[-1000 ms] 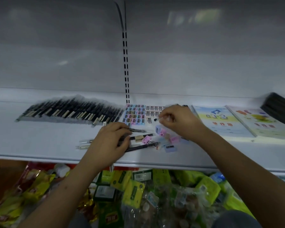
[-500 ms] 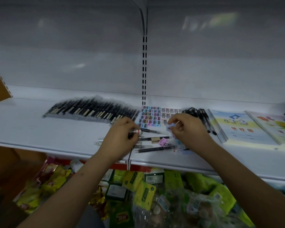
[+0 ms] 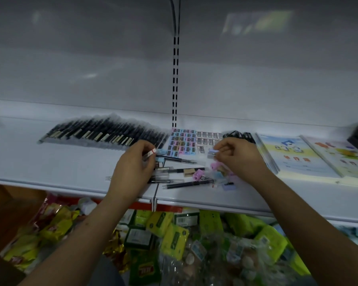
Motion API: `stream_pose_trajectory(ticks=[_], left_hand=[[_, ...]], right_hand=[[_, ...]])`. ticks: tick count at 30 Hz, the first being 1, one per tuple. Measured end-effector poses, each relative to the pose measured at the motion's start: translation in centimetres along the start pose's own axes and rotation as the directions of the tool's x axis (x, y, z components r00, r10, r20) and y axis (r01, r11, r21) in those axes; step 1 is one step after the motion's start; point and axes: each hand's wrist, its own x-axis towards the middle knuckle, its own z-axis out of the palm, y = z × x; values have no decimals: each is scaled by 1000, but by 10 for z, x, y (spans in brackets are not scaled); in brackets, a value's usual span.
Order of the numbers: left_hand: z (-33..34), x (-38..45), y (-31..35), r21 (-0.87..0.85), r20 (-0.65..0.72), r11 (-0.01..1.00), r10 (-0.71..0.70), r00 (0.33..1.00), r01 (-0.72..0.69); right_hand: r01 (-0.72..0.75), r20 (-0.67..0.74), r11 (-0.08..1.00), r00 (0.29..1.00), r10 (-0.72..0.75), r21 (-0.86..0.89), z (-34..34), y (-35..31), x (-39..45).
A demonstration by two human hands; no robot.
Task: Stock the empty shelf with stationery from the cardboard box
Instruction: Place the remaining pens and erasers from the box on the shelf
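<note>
pinching sharpener (image 3: 212, 154) in right hand (image 3: 239, 156) above shelf (image 3: 50, 168)

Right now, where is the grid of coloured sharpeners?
In the head view, the grid of coloured sharpeners lies mid-shelf below the slotted upright, between the row of black pens and the barcode-labelled erasers.

On the white shelf (image 3: 50, 170), the sharpener grid (image 3: 183, 142) lies below the slotted upright. Left of the grid runs a row of black pens (image 3: 103, 134); right of it lie booklets (image 3: 291, 155). Just in front of the grid, the left hand (image 3: 133, 168) pinches a small white eraser (image 3: 150, 154), and the right hand (image 3: 239, 154) pinches a pale sharpener (image 3: 212, 152) above loose pens (image 3: 186, 183).
</note>
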Motion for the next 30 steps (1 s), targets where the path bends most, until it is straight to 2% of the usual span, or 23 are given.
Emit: stream_pose_trajectory(ticks=[3,6,8,12,19,22,25,28,30], left_hand=[[1,0,1,15,-1,1000,6,1000,-6],[3,1,-1,14,11,1000,9,1000,-10],[3,2,-3,36,13,998,55,998,-56],[5,2,-3,150,-6,977,157,988,-154],[5,3,-9,77,-80,997,30,996,-24],[-1,3,-6,-27,-103,1000,-4,995,2],[-17,9,-13,-26,-115,1000,11,993,-14],[-34,15,-34,59,-93,997,-43,995,49],[-41,15,-47,93,-92,990,-94,991,103]], right_hand=[[-28,48,998,999,26,47,6,-7,7],[25,80,999,996,-27,28,19,-20,12],[47,109,999,993,-49,26,28,-30,16],[1,158,999,987,7,-50,39,-38,21],[37,157,967,988,2,-250,45,-31,24],[43,168,961,986,4,-273,46,-34,26],[153,109,951,986,-128,-268,50,-42,25],[325,248,927,929,-276,-185,59,-60,21],[398,341,900,883,-324,-176,69,-70,21]])
